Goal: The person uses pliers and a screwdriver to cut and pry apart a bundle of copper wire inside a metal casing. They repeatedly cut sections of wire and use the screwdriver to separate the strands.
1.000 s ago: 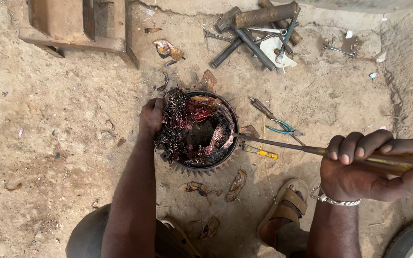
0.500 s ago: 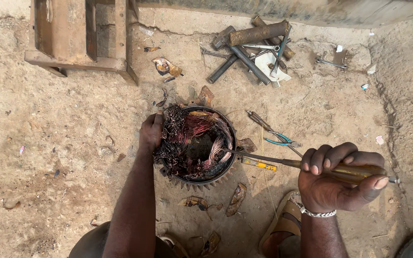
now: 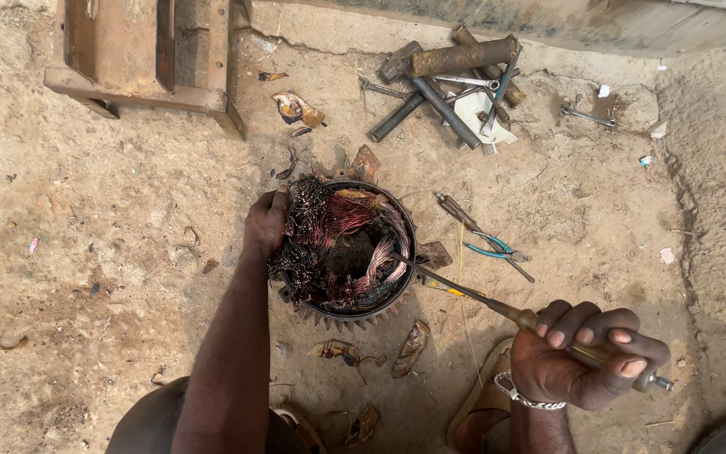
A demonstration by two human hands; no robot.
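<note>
The left hand (image 3: 266, 223) curls over the nine o'clock rim of the round motor stator (image 3: 346, 248), fingers bent and gripping its tangled copper windings (image 3: 338, 223). The stator sits on sandy ground (image 3: 111, 252) at frame centre. The right hand (image 3: 586, 361), at four o'clock, wraps all fingers tightly around a long screwdriver (image 3: 481, 298), whose tip reaches into the stator's three o'clock side. Blue-handled pliers (image 3: 493, 248) lie just beyond.

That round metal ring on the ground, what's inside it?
The metal ring holds tangled reddish copper wire, dark and frayed by the left hand. The long tool in the right hand pokes in. Whatever lies beneath the wire is covered.
</note>
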